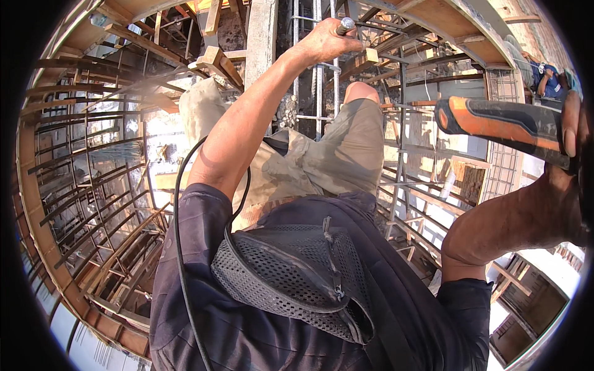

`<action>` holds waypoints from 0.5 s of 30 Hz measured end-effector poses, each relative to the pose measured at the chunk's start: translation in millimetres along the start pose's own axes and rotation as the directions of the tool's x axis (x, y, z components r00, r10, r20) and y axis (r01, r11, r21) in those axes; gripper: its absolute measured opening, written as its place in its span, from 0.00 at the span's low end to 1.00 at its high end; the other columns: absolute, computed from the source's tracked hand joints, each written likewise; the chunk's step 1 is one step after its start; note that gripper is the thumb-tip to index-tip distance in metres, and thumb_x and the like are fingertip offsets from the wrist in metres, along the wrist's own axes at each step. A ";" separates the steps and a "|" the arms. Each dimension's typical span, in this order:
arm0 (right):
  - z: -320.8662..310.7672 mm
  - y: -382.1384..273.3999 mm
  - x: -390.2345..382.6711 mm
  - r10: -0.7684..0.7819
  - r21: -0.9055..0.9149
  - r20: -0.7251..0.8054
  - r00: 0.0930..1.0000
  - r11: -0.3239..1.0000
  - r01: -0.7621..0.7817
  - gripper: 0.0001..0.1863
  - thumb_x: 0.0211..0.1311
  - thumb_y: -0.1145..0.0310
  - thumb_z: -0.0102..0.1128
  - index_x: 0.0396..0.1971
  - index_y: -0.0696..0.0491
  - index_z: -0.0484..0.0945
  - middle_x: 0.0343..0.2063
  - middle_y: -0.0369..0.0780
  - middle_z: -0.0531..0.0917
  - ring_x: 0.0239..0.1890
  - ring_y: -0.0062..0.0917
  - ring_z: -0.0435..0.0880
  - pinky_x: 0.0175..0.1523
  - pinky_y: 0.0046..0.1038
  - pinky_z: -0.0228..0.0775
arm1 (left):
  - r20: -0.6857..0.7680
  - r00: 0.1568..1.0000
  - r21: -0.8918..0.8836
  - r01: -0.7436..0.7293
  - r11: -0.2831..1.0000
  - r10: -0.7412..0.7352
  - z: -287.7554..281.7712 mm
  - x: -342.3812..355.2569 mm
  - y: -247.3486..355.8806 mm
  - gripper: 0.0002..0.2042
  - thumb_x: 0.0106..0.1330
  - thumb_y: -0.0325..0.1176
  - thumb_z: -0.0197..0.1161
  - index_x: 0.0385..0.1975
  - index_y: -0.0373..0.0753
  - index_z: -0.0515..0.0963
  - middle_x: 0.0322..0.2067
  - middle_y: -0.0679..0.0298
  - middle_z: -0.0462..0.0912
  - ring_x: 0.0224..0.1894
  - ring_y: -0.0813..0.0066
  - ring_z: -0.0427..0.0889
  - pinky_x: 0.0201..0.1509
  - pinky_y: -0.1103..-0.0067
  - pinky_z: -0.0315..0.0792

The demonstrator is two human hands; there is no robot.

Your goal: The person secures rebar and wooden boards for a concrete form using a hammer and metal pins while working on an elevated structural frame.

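Note:
My left hand [325, 44] is stretched far forward, its fingers closed around a metal rod whose round, shiny end [345, 25] sticks out above the fist. The rest of that rod is hidden by the hand. Raised at the right edge, my right hand [572, 133] grips a tool by its orange-and-black handle [504, 123]. The tool's head is out of view. Just below the left hand, upright steel reinforcing bars [319, 93] tied with cross bars run between my knees, beside a grey concrete post [260, 46].
Wooden formwork boards [43, 216] and crossing rebar [99, 185] surround me, with deep gaps between them. A cut timber end [371, 55] stands near my left hand. A black cable [178, 229] hangs along my left arm. Another person [547, 83] is at the far right.

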State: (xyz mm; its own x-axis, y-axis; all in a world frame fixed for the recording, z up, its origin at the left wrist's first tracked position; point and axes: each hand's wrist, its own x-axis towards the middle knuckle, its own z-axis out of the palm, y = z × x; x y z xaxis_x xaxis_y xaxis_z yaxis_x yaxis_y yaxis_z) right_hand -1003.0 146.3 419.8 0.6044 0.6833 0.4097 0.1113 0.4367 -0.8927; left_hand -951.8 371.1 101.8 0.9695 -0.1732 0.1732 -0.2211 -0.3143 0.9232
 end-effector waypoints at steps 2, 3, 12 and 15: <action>20.1 45.5 -23.6 -0.053 -0.124 -0.184 0.982 0.992 0.031 0.16 0.76 0.62 0.42 0.28 0.54 0.72 0.16 0.31 0.67 0.14 0.20 0.66 0.22 0.27 0.66 | 0.004 1.000 -0.014 0.018 1.000 -0.018 2.1 -0.1 3.5 0.21 0.57 0.41 0.70 0.16 0.38 0.65 0.16 0.70 0.64 0.23 0.78 0.62 0.28 0.72 0.62; 40.9 91.1 -42.5 0.018 -0.290 -0.490 0.871 0.939 -0.183 0.13 0.73 0.65 0.49 0.27 0.54 0.72 0.14 0.31 0.68 0.13 0.17 0.65 0.20 0.24 0.62 | 0.004 0.999 -0.018 0.050 0.999 -0.050 -0.3 -3.4 -7.1 0.20 0.56 0.43 0.69 0.16 0.37 0.67 0.16 0.67 0.67 0.23 0.76 0.64 0.29 0.71 0.64; 79.3 103.7 -65.2 0.577 -0.102 -0.705 0.411 0.492 -0.865 0.06 0.66 0.70 0.64 0.33 0.54 0.76 0.13 0.27 0.67 0.11 0.08 0.61 0.14 0.17 0.47 | -0.025 0.995 -0.058 0.095 0.994 -0.097 -1.3 -4.3 -29.0 0.19 0.58 0.45 0.69 0.17 0.37 0.72 0.15 0.68 0.68 0.22 0.79 0.65 0.28 0.72 0.64; 78.0 20.9 -28.6 0.382 -0.358 -0.466 0.798 0.744 -0.565 0.09 0.69 0.66 0.56 0.29 0.53 0.72 0.13 0.29 0.66 0.12 0.15 0.66 0.16 0.23 0.59 | -0.036 0.996 -0.064 0.082 0.995 -0.085 -2.6 -6.6 -11.8 0.24 0.62 0.42 0.68 0.14 0.42 0.59 0.15 0.73 0.59 0.22 0.83 0.57 0.27 0.76 0.57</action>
State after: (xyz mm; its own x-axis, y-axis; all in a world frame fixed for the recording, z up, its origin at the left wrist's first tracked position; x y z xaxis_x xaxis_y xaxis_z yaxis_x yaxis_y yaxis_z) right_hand -1079.6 181.5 404.1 0.8925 0.4394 -0.1016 0.0237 -0.2707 -0.9624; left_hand -955.3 378.4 90.7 0.9880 -0.1120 0.1068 -0.1334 -0.2668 0.9545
